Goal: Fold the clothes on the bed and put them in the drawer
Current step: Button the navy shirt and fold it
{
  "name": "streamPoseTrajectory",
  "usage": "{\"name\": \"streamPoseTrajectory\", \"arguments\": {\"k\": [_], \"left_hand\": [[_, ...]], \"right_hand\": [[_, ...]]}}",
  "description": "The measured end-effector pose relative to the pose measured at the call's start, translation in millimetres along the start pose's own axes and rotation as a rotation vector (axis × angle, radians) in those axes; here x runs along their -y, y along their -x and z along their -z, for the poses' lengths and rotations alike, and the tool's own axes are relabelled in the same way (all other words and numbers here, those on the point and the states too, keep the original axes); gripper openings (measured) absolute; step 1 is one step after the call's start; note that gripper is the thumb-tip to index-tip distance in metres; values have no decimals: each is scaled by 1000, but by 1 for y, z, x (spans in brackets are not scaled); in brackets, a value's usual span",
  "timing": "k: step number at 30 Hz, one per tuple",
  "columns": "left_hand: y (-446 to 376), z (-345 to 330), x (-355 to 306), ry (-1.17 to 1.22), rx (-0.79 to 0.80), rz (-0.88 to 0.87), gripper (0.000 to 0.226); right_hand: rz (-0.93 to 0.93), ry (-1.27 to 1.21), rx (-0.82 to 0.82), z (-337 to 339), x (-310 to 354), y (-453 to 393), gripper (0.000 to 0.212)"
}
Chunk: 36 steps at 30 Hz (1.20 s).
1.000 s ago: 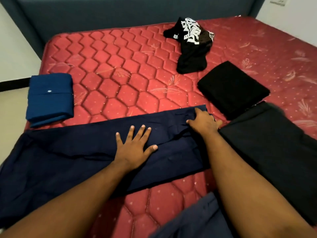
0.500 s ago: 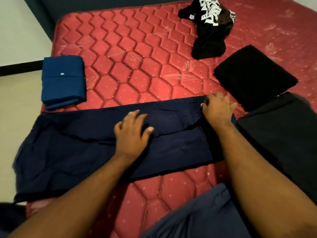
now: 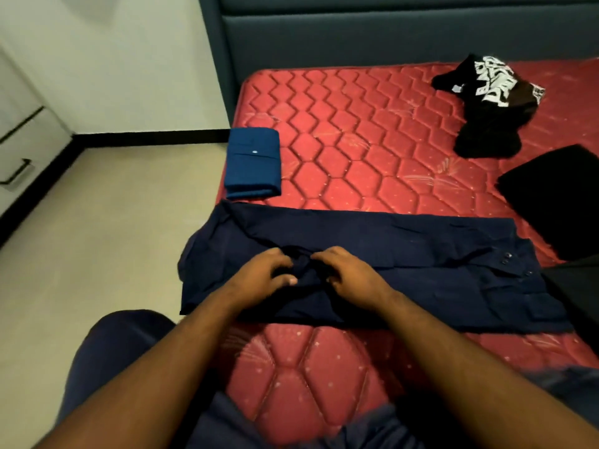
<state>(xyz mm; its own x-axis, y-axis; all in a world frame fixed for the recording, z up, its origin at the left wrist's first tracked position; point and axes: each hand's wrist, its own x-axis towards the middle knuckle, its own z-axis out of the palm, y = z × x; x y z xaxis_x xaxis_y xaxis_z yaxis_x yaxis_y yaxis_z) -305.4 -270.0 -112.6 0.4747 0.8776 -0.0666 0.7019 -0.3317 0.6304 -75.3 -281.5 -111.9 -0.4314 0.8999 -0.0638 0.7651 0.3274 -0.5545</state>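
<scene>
A dark navy garment [image 3: 372, 270] lay spread in a long band across the near part of the bed, its left end reaching the mattress edge and hanging slightly past it. It was folded lengthwise, with an upper layer lying over a lower one, and a few small buttons showed near its right end. Its cloth was creased and bunched at the middle, where both hands met. The left hand [image 3: 262, 275] had its fingers curled into that bunch and gripped a fold of the fabric; the right hand [image 3: 348, 273], just beside it, pinched the same gathered cloth with bent fingers (the fingertips themselves were partly buried in the folds).

Beyond the garment's left end a folded blue garment [image 3: 253, 163] sat at the mattress edge, a neat rectangle with a small white button on it. A crumpled black shirt with white lettering [image 3: 489, 105] lay well apart toward the far right, and a folded black garment [image 3: 557, 199] rested at the right margin, near the navy one's right end.

The mattress [image 3: 356, 150] was red, quilted in a hexagon pattern with faint leaf motifs. A dark teal padded headboard [image 3: 372, 34] stood behind it. To the left ran a pale floor [image 3: 107, 228], a light wall with a black skirting strip, and at the far left edge a white drawer unit with a black handle [image 3: 16, 173].
</scene>
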Motion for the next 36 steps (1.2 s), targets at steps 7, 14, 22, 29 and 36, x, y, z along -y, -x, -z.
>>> {"name": "streamPoseTrajectory", "arguments": {"k": [7,14,22,29,36], "left_hand": [[46,-9,-12,-351,-167,-580,19],[34,11,-13,-463,-433,-487,22],[-59,43,16,-188,176,216,46],[-22,28,35,-436,88,315,55],[-3,18,43,-538,-288,135,53]], "right_hand": [[27,526,196,30,7,4,47],[-343,534,458,84,-34,33,30],[-527,245,458,119,-81,20,49],[-576,70,468,111,-98,31,37],[-589,171,351,98,-106,37,77]]}}
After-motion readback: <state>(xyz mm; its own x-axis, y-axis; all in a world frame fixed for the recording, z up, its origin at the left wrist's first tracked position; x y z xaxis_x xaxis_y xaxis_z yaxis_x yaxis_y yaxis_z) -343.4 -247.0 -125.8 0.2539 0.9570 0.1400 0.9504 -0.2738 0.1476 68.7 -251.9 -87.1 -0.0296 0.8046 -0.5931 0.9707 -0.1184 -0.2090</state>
